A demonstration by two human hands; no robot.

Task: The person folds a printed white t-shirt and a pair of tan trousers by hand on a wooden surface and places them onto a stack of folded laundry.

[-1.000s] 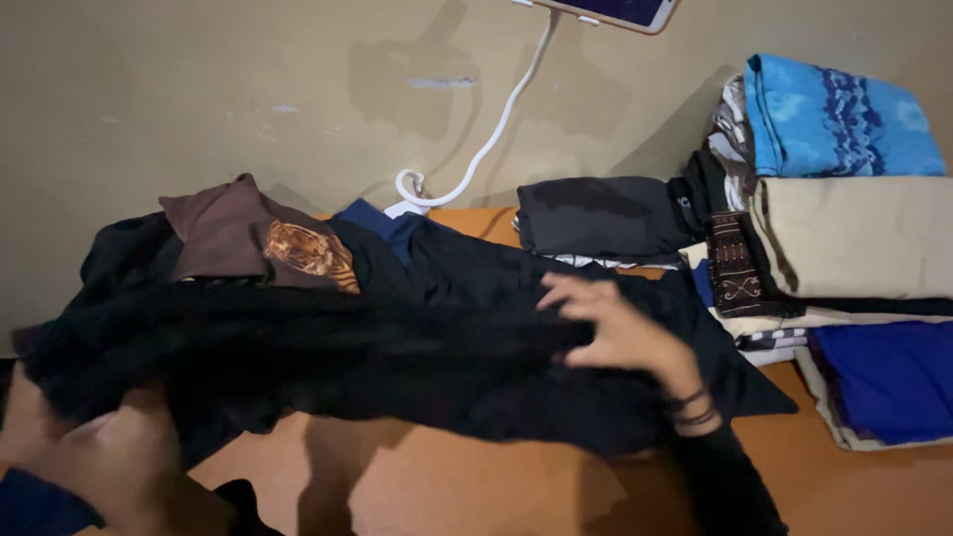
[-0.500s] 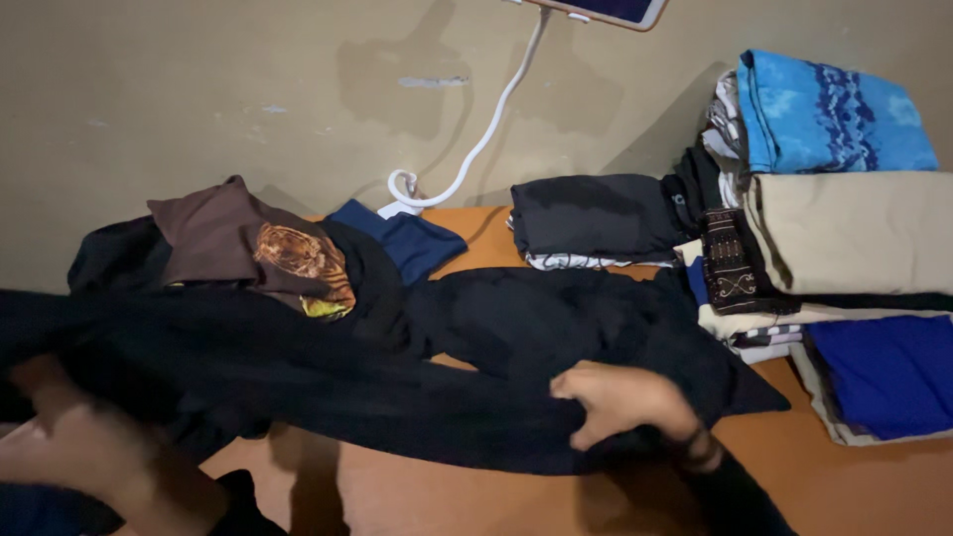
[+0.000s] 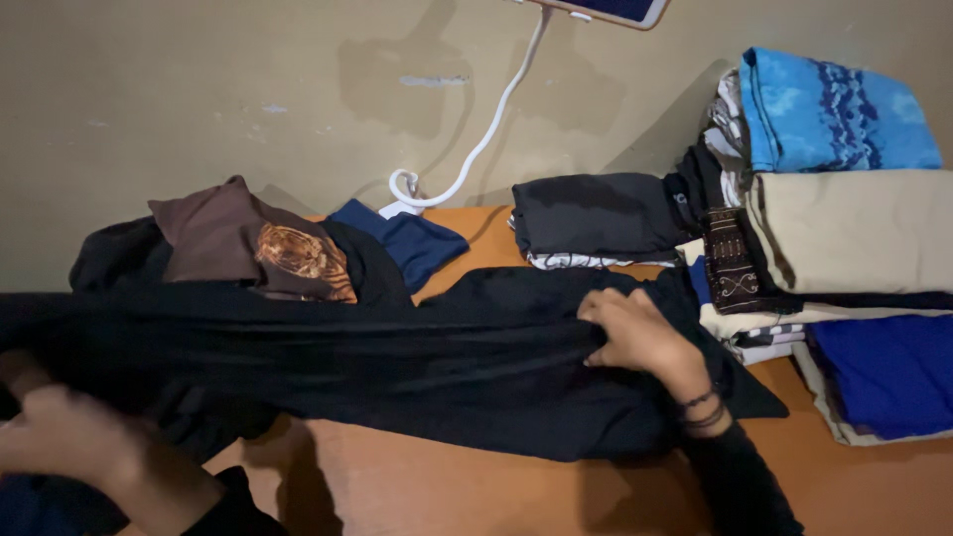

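a: where's the black garment [image 3: 397,357]?
b: stretched across the orange table [image 3: 476,486], right hand [image 3: 635,333] clamped on its fold.
a: and the left hand [image 3: 65,437]?
b: blurry; its grip seems closed on the other end.

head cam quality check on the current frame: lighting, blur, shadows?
Head view: dim, warm light; the black garment loses nearly all fold detail. The left hand at the lower left edge is soft and smeared, while the right hand gripping the cloth is fairly sharp. Dark shadows fall on the orange table under the garment. The phone holder's white arm casts a shadow on the wall.
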